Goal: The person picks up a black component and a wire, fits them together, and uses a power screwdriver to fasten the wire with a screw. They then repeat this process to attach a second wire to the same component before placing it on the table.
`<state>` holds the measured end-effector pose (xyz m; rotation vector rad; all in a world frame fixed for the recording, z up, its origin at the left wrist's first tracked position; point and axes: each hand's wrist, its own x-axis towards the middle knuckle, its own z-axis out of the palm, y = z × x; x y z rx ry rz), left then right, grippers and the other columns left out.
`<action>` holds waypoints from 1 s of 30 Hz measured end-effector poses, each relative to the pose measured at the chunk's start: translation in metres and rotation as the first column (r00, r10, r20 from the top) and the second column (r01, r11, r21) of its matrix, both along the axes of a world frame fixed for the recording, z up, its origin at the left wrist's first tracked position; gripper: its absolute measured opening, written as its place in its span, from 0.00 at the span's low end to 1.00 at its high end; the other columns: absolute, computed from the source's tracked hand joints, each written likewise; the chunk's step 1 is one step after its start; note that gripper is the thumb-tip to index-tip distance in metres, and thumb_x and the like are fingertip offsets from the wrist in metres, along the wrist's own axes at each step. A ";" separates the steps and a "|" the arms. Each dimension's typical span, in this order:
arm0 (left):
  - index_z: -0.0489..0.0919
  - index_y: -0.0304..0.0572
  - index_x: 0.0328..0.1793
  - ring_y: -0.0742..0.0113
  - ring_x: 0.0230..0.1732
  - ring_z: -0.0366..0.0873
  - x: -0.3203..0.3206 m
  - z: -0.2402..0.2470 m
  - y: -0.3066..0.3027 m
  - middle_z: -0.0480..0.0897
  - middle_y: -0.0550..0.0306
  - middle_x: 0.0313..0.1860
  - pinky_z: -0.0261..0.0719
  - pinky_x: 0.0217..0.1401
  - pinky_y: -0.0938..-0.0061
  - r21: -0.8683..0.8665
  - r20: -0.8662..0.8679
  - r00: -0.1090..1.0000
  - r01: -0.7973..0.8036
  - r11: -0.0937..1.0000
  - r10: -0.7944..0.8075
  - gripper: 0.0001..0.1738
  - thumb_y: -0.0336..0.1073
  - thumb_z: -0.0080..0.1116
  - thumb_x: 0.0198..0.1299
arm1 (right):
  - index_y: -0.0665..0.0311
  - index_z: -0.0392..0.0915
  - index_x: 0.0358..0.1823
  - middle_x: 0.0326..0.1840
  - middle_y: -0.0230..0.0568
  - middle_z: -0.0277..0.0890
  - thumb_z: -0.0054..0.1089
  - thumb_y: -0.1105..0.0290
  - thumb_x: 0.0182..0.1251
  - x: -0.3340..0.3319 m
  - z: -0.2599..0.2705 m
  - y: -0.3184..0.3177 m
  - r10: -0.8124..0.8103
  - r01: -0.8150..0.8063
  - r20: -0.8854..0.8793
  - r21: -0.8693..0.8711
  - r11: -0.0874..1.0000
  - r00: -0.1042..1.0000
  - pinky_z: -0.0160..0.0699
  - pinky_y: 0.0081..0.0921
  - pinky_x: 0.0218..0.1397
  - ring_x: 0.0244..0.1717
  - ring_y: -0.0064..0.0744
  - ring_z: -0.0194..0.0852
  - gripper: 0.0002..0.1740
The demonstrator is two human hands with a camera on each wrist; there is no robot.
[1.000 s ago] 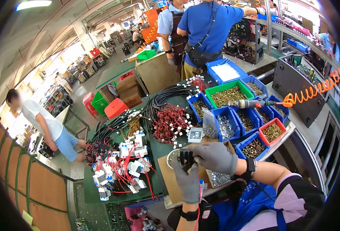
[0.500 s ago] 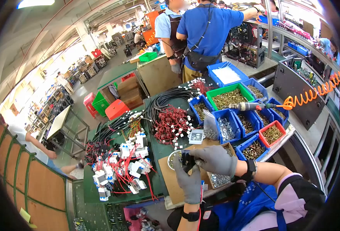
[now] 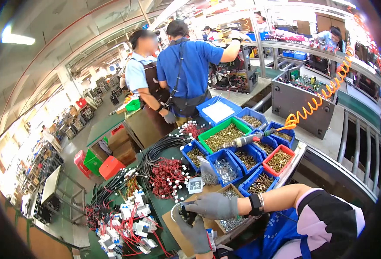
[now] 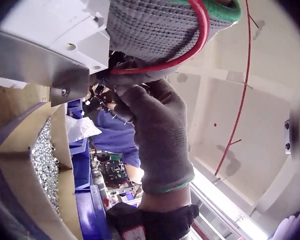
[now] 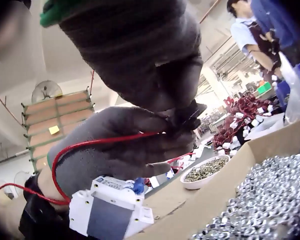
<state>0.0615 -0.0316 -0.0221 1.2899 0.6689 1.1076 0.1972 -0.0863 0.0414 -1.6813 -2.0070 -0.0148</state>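
Observation:
Both hands wear grey gloves and meet at a small black part point(image 5: 182, 117) over the cardboard by the white bowl of screws point(image 5: 206, 171). The left hand point(image 3: 194, 233) grips that part from below, its fingers curled round it. From above, the right hand point(image 3: 214, 205) pinches the part with thumb and fingers. A red wire point(image 5: 105, 141) runs from the part across the left palm to a white block point(image 5: 112, 210), which hangs beside the left wrist. The fingertips hide most of the black part.
A cardboard box of nuts point(image 5: 270, 195) adjoins the hands. Beyond it are blue bins point(image 3: 259, 181), a red bin point(image 3: 279, 159), a green bin point(image 3: 225, 136) and a powered driver point(image 3: 244, 140). Red wire bundles point(image 3: 166, 177) and white blocks point(image 3: 132, 220) lie leftward. Two people stand behind the table.
The head view has swung, so the table and hands sit lower and further left in it. Both hands still hold the black part together. The walking person at left is out of view.

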 end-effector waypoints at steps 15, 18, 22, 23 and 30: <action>0.63 0.33 0.75 0.64 0.53 0.81 -0.002 0.014 0.001 0.78 0.48 0.57 0.82 0.55 0.71 -0.074 -0.003 0.997 0.078 0.994 -0.079 0.40 0.18 0.64 0.55 | 0.50 0.69 0.63 0.39 0.43 0.73 0.55 0.68 0.65 0.009 -0.004 -0.007 0.088 -0.091 0.135 0.015 0.996 0.987 0.82 0.40 0.36 0.42 0.46 0.80 0.23; 0.63 0.32 0.75 0.65 0.52 0.80 -0.001 0.019 -0.003 0.78 0.48 0.57 0.82 0.55 0.72 -0.058 -0.005 0.997 0.079 0.995 -0.079 0.40 0.18 0.65 0.55 | 0.56 0.72 0.50 0.38 0.41 0.77 0.58 0.70 0.60 0.008 0.007 -0.008 0.085 -0.085 0.155 -0.010 0.996 0.984 0.82 0.40 0.41 0.43 0.45 0.80 0.16; 0.66 0.33 0.71 0.64 0.54 0.79 -0.002 0.023 -0.006 0.77 0.50 0.57 0.80 0.57 0.71 -0.073 0.013 0.994 0.107 0.992 -0.106 0.36 0.19 0.64 0.55 | 0.57 0.72 0.50 0.37 0.41 0.77 0.58 0.70 0.60 0.006 0.004 -0.004 0.081 -0.075 0.207 -0.037 0.996 0.975 0.83 0.40 0.42 0.43 0.45 0.80 0.15; 0.66 0.33 0.71 0.64 0.55 0.79 -0.002 0.019 -0.004 0.78 0.51 0.57 0.80 0.57 0.71 -0.060 0.005 0.994 0.105 0.993 -0.105 0.35 0.18 0.64 0.55 | 0.57 0.72 0.50 0.37 0.41 0.77 0.58 0.70 0.60 0.006 0.000 -0.001 0.075 -0.065 0.206 -0.053 0.996 0.976 0.83 0.40 0.41 0.43 0.45 0.80 0.15; 0.67 0.34 0.70 0.66 0.54 0.78 0.001 0.017 0.000 0.78 0.53 0.56 0.79 0.57 0.73 -0.112 0.050 0.994 0.101 0.989 -0.095 0.33 0.17 0.61 0.56 | 0.56 0.71 0.52 0.37 0.40 0.76 0.58 0.69 0.60 0.003 0.001 -0.003 0.022 -0.037 0.178 0.082 0.996 0.984 0.80 0.39 0.41 0.42 0.44 0.80 0.17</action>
